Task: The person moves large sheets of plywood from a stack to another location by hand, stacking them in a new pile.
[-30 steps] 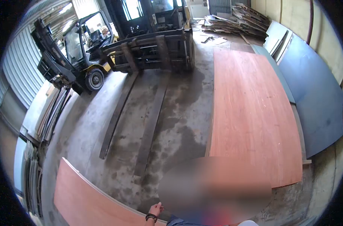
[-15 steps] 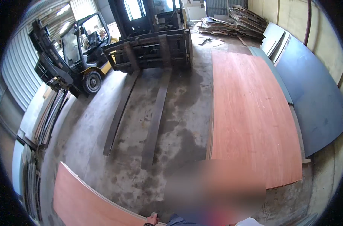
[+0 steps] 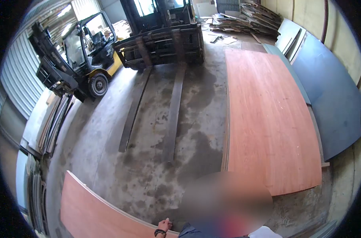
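Observation:
At the bottom edge, my left hand [image 3: 165, 224], with a dark band at the wrist, is at the upper edge of a reddish plywood sheet [image 3: 97, 210]. Its fingers are bent over that edge, near the sheet's right end. The sheet stands tilted on its long side and runs out of view at the bottom. Right of the hand, dark blue cloth [image 3: 190, 231] shows below a blurred patch that hides what is behind it. My right hand is not in view.
A stack of reddish plywood [image 3: 269, 119] lies on the right. Dark panels [image 3: 329, 97] lean on the wall beside it. Ahead, a forklift has its two forks [image 3: 172, 119] low over the floor. Another forklift [image 3: 91, 59] stands at left; scrap boards [image 3: 248, 20] are piled at the back.
My left hand has moved slightly up and right at the sheet's edge, and more of the wrist shows. The view has shifted a little; the forklifts and stack stay put.

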Motion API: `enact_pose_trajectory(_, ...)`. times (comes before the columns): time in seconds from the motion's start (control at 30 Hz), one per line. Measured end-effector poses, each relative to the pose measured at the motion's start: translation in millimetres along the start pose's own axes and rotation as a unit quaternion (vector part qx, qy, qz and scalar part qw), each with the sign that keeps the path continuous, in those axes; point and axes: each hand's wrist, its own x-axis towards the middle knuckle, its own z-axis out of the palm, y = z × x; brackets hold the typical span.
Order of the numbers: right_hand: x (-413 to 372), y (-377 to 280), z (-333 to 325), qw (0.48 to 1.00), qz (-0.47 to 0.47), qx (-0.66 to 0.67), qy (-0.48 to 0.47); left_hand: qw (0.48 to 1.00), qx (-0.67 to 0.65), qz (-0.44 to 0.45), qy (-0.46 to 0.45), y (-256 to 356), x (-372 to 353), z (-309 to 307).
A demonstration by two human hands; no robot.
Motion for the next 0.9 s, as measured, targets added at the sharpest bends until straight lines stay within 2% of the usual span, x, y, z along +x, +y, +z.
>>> enact_pose_trajectory(0.1,14,11,0,1.000,0.000,0.019,0.003,0.999,0.030,-0.008,0.022,1,4,4)
enact_pose_trajectory(0.13,16,8,-3,0.999,0.004,0.038,-0.001,0.998,0.059,0.021,0.026,-2,8,3)
enact_pose_trajectory(0.23,9,-8,-21,1.000,-0.007,0.005,0.018,0.999,0.040,-0.009,-0.003,-9,14,1)
enact_pose_trajectory(0.37,38,15,-13,1.000,-0.023,0.005,-0.004,1.000,0.027,-0.009,-0.010,-26,34,2)
enact_pose_trajectory(0.43,32,8,-14,0.999,-0.029,-0.022,0.020,0.997,-0.003,0.076,-0.032,-36,43,4)
enact_pose_trajectory(0.47,29,4,-12,0.999,-0.031,-0.024,0.022,0.996,-0.006,0.077,-0.033,-37,45,3)
enact_pose_trajectory(0.57,28,-3,-3,0.999,-0.036,0.013,0.007,0.996,0.021,0.074,-0.035,-30,46,-4)
enact_pose_trajectory(0.63,29,3,8,0.998,-0.058,-0.010,0.009,0.998,0.058,0.022,-0.032,-26,44,-7)
enact_pose_trajectory(0.7,30,9,12,0.999,-0.052,-0.003,-0.017,0.998,0.044,0.017,-0.038,-25,44,-7)
enact_pose_trajectory(0.77,22,4,10,0.995,-0.084,-0.044,-0.027,0.999,0.030,0.013,-0.042,-26,50,-6)
enact_pose_trajectory(0.9,19,5,7,0.998,-0.041,-0.044,-0.029,0.999,0.034,-0.006,-0.042,-23,57,1)
